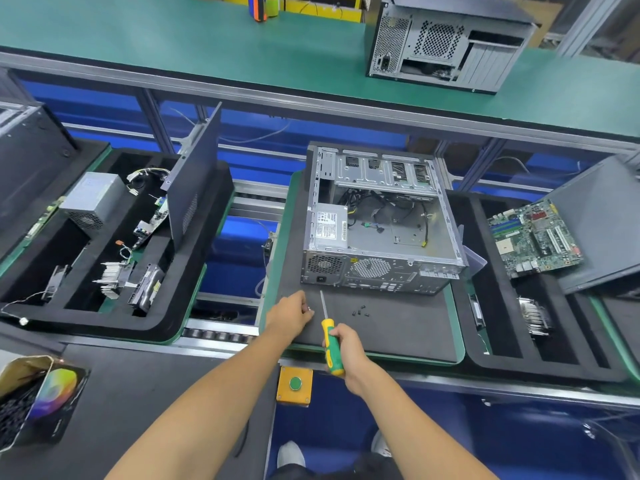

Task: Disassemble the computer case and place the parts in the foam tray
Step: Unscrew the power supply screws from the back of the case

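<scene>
An open computer case [381, 223] lies on a black mat [398, 327], its side off, with a power supply [329, 225] and loose cables inside. My right hand [348, 348] grips a yellow-green screwdriver [330, 344] whose shaft points up toward the case's rear panel. My left hand [292, 315] is just left of the shaft and pinches a small silver screw [311, 310]. Several small black screws [360, 311] lie on the mat. The foam tray on the right [502, 355] holds a motherboard [535, 237], a heatsink [535, 315] and a side panel [602, 230].
A foam tray on the left [194, 299] holds a power supply [91, 199], a heatsink, boards and an upright side panel [194, 185]. Another case [446, 46] stands on the far green bench. A yellow button box [294, 384] sits at the near edge. A box of parts [31, 400] is at lower left.
</scene>
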`<move>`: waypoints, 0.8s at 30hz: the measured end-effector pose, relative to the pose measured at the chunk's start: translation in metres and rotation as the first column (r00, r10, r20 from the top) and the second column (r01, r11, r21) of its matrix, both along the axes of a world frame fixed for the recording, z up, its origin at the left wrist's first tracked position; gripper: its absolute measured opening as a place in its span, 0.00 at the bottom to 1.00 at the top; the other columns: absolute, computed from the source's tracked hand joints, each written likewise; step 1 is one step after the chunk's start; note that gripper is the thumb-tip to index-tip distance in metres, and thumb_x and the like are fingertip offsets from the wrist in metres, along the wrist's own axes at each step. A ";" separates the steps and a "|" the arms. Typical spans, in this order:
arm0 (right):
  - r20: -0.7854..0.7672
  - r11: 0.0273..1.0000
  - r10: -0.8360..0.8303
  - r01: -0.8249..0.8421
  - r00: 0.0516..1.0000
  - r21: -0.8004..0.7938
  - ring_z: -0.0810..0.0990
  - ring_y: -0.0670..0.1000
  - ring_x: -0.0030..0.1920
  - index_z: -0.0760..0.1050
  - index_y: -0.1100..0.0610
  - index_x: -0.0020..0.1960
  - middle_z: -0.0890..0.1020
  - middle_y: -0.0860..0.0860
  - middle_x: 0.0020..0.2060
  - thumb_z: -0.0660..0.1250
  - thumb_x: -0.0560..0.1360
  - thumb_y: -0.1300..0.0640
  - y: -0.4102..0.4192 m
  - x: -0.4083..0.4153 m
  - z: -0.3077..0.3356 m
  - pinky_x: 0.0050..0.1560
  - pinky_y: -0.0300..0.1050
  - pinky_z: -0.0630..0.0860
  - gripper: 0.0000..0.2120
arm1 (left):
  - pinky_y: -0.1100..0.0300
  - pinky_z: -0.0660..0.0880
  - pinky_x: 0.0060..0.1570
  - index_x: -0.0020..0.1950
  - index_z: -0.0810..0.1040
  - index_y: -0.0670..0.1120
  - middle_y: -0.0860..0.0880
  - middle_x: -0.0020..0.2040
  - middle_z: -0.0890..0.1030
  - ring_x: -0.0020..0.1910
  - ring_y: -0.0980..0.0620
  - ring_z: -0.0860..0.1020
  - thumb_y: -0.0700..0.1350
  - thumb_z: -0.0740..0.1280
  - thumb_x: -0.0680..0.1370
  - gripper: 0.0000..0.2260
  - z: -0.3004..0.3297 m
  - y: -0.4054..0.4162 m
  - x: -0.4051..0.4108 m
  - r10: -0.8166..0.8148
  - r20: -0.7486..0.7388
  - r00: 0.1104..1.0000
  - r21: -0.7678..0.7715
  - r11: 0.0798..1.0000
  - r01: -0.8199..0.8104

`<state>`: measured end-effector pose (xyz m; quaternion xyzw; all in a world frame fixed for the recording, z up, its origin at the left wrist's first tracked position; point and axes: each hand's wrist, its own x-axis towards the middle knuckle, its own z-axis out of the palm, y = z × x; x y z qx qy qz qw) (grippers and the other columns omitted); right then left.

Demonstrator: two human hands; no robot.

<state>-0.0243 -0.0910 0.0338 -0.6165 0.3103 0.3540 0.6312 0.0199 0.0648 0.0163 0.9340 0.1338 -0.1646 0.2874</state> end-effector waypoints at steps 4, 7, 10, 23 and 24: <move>-0.033 0.997 -0.045 0.048 0.998 0.067 0.79 0.52 0.35 0.73 0.61 0.52 0.76 0.59 0.45 0.61 0.79 0.51 0.003 0.000 -0.002 0.31 0.44 0.77 0.12 | 0.52 0.75 0.49 0.54 0.73 0.44 0.46 0.49 0.79 0.48 0.45 0.78 0.47 0.74 0.77 0.13 -0.005 0.006 -0.003 0.044 0.105 0.993 -0.132 0.991 -0.030; -0.036 0.994 -0.075 0.077 0.997 0.072 0.77 0.51 0.35 0.73 0.60 0.53 0.75 0.59 0.43 0.62 0.79 0.51 0.005 0.002 -0.004 0.28 0.43 0.76 0.12 | 0.53 0.75 0.53 0.56 0.76 0.42 0.44 0.52 0.74 0.49 0.47 0.76 0.42 0.78 0.73 0.16 -0.009 0.008 -0.005 0.026 0.217 0.976 -0.200 0.980 0.018; -0.031 0.997 -0.067 0.068 0.997 0.027 0.75 0.51 0.33 0.73 0.60 0.51 0.75 0.57 0.37 0.62 0.79 0.51 0.008 0.008 -0.010 0.26 0.41 0.73 0.12 | 0.55 0.76 0.55 0.57 0.79 0.39 0.42 0.53 0.76 0.49 0.45 0.77 0.38 0.76 0.75 0.12 -0.012 0.010 -0.004 0.152 0.261 0.953 -0.360 0.932 -0.050; 0.126 0.991 0.019 -0.002 0.992 -0.135 0.77 0.53 0.33 0.75 0.57 0.48 0.78 0.56 0.41 0.62 0.77 0.53 0.032 0.029 -0.035 0.29 0.43 0.71 0.08 | 0.53 0.80 0.56 0.60 0.82 0.41 0.45 0.51 0.85 0.52 0.47 0.83 0.46 0.69 0.82 0.11 -0.020 0.019 0.001 0.407 0.127 0.905 -0.607 0.753 -0.253; 0.137 0.989 0.034 -0.013 0.990 -0.145 0.77 0.54 0.34 0.75 0.57 0.48 0.78 0.57 0.41 0.62 0.77 0.53 0.033 0.030 -0.036 0.29 0.44 0.72 0.08 | 0.52 0.80 0.56 0.59 0.83 0.41 0.45 0.51 0.85 0.51 0.46 0.83 0.46 0.69 0.82 0.11 -0.020 0.017 0.001 0.400 0.117 0.909 -0.624 0.742 -0.246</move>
